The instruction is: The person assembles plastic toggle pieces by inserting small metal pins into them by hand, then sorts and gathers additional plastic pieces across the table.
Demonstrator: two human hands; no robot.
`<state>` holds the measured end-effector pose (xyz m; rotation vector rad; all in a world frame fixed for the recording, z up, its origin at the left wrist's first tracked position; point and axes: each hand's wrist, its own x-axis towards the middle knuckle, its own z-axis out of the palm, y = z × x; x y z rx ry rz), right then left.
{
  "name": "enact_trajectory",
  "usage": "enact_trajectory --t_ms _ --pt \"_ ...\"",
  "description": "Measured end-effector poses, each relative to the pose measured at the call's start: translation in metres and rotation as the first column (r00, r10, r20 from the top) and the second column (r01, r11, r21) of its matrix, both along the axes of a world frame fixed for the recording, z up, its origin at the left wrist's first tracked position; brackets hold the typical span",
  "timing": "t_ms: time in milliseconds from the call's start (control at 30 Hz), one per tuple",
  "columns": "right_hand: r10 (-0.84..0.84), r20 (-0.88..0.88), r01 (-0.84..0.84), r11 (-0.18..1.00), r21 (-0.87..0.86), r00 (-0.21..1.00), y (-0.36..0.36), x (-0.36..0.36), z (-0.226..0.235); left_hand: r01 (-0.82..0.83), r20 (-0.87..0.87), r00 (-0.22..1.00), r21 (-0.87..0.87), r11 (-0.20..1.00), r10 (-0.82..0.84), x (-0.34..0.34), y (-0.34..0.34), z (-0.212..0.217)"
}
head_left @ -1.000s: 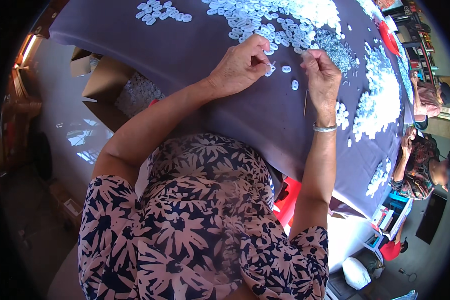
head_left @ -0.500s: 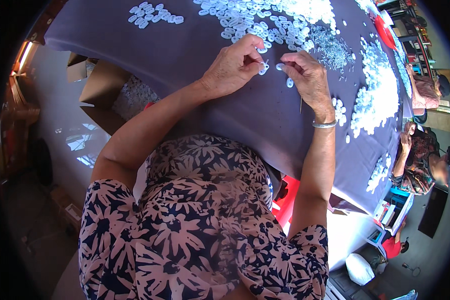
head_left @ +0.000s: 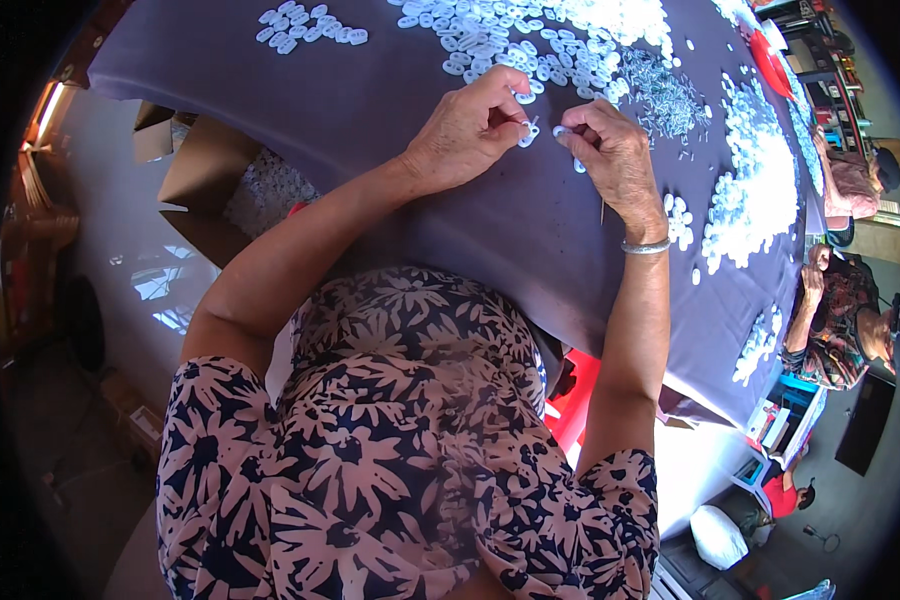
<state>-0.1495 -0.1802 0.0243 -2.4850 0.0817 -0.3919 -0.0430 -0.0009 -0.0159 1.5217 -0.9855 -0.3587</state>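
Observation:
My left hand (head_left: pixel 470 130) pinches a small white oval plastic piece (head_left: pixel 528 136) between thumb and fingertips. A thin pin-like bit sticks up from it. Close by on the right, my right hand (head_left: pixel 612 152) is closed on a second small white oval piece (head_left: pixel 559 131). The two pieces are a short gap apart, above the dark tablecloth (head_left: pixel 490 235). Another white oval piece (head_left: pixel 579 167) shows partly under my right fingers. Beyond my hands lies a spread of loose white oval pieces (head_left: pixel 465 40), with a heap of tiny grey metal-looking bits (head_left: pixel 665 97) to its right.
A small group of oval pieces (head_left: pixel 295 28) lies at the far left. A bright white pile (head_left: pixel 755 180) covers the right side. Below the table's left edge stands an open cardboard box (head_left: pixel 205 185) holding white pieces. Another person (head_left: pixel 835 320) sits at the right.
My right hand has shifted slightly, and its fingers now cover more of the oval piece beneath them. My left hand has barely moved; both keep their pinch.

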Motion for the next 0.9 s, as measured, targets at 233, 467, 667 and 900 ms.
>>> enact_trajectory --t_ms 233,467,667,900 --pt "-0.035 0.057 0.035 0.999 -0.005 0.998 0.002 -0.001 -0.002 0.010 0.006 1.000 0.002 1.000 -0.010 0.001 0.001 0.002" --pt "-0.028 0.038 0.030 0.997 -0.067 0.999 -0.002 -0.006 0.003 0.013 -0.040 0.999 0.037 0.999 -0.012 -0.001 0.002 0.005" --pt "0.059 0.021 -0.057 0.994 -0.091 0.998 -0.008 -0.009 0.004 0.010 -0.024 1.000 0.051 0.999 -0.009 -0.002 0.002 0.006" --pt "0.162 0.089 -0.135 0.958 -0.251 0.983 0.010 0.001 0.005 0.003 -0.018 1.000 0.050 0.999 -0.002 -0.001 0.003 0.007"
